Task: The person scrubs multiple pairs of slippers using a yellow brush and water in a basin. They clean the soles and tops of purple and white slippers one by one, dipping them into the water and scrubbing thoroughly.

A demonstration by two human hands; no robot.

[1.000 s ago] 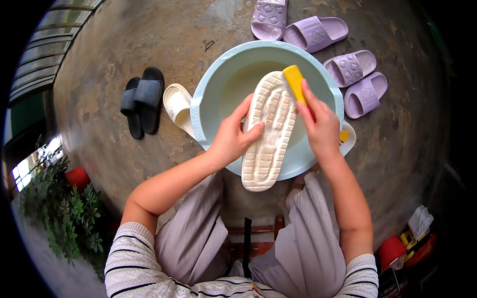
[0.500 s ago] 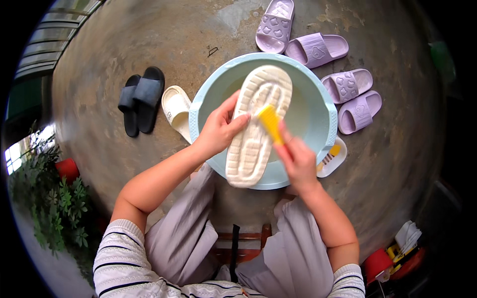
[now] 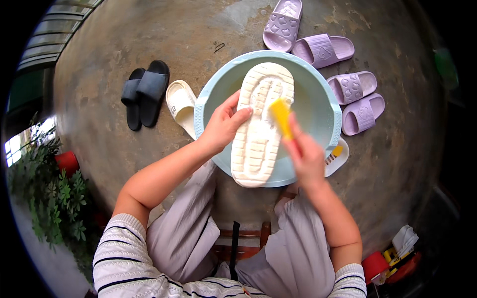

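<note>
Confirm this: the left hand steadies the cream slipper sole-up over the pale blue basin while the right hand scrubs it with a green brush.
Wrong on one point: the brush in the right hand is yellow, not green, as the head view shows. The left hand does steady the cream slipper sole-up over the pale blue basin.

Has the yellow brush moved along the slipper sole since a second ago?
Yes. The yellow brush in the right hand has slid from the far rim of the basin toward the person, to mid-sole of the cream slipper.

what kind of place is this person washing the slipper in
Probably an outdoor yard or patio: bare concrete floor, green plants at the edge, and slippers laid around a pale blue basin on the ground.
</note>
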